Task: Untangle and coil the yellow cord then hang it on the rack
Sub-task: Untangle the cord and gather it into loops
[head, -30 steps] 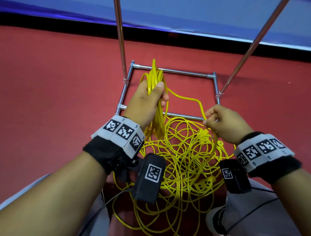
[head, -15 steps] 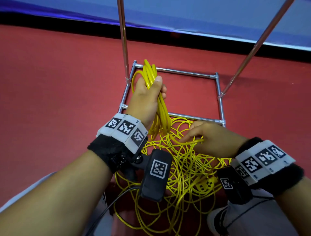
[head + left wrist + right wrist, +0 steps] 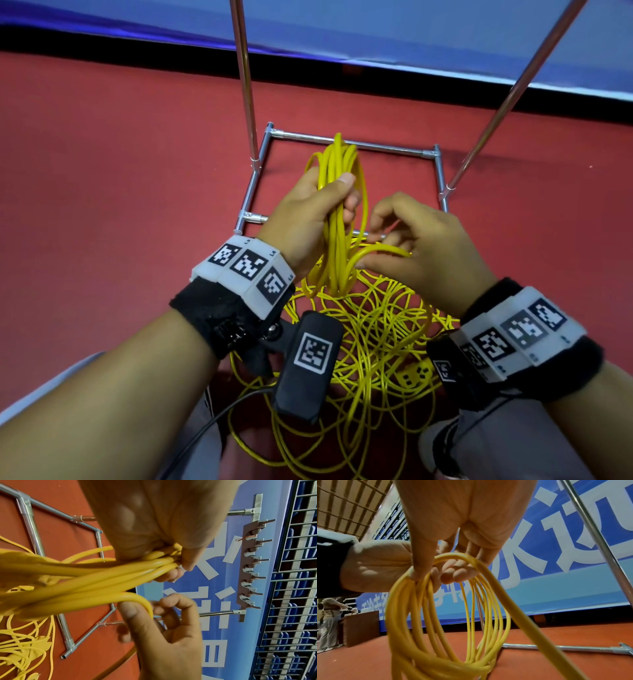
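— Several loops of yellow cord [image 3: 337, 205] gathered upright in my left hand [image 3: 310, 212], fingers wrapped around the bundle. And rightward?

— One strand pinched in my right hand [image 3: 416, 240], just beside the coil. Remaining cord lies tangled on the red floor [image 3: 120, 171], over the rack [image 3: 359, 145] base.

The tops of the two rack poles [image 3: 244, 78] are cut off by the upper edge of the head view. The lower part of the yellow cord [image 3: 370, 342] tangle is hidden behind the wrist cameras and runs out of the bottom edge. In the left wrist view the nearest cord loops are blurred.
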The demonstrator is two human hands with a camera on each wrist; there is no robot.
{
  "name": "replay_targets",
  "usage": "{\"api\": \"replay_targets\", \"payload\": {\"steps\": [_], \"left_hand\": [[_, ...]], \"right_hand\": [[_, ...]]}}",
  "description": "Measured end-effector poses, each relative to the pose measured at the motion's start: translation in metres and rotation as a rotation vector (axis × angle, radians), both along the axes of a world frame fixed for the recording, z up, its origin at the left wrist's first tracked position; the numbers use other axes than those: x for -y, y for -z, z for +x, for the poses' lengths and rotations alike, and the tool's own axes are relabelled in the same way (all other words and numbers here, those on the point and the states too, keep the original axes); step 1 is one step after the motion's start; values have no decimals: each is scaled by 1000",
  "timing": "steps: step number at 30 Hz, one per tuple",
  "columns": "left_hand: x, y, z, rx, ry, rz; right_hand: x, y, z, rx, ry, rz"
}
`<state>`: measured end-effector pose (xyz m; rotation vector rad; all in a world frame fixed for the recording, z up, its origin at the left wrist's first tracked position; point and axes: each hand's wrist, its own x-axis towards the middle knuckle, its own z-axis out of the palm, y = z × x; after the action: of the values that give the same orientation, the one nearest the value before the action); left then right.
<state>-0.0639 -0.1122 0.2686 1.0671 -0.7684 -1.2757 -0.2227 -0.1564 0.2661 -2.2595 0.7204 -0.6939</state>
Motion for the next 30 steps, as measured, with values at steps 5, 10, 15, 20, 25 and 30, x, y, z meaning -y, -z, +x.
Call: {"api": "replay_targets", "payload": {"steps": [5, 10, 15, 20, 25, 30], "left_hand": [[-4, -5, -6, -48, 110, 23], [-5, 2, -14, 34, 168, 74], [-6, 3, -10, 66, 120, 129], [-7, 2, -10, 95, 163, 153], [-9, -5, -9, 107, 218, 138], [-8, -10, -1, -18, 166, 122]], "right_hand": [[4, 1, -1, -17, 89, 450], [11, -7, 1, 197, -11, 597], [12, -11, 2, 224, 9, 497], [12, -17, 3, 286, 64, 417], [18, -17, -1, 275, 160, 350], [31, -3, -12, 56, 115, 452]]}}
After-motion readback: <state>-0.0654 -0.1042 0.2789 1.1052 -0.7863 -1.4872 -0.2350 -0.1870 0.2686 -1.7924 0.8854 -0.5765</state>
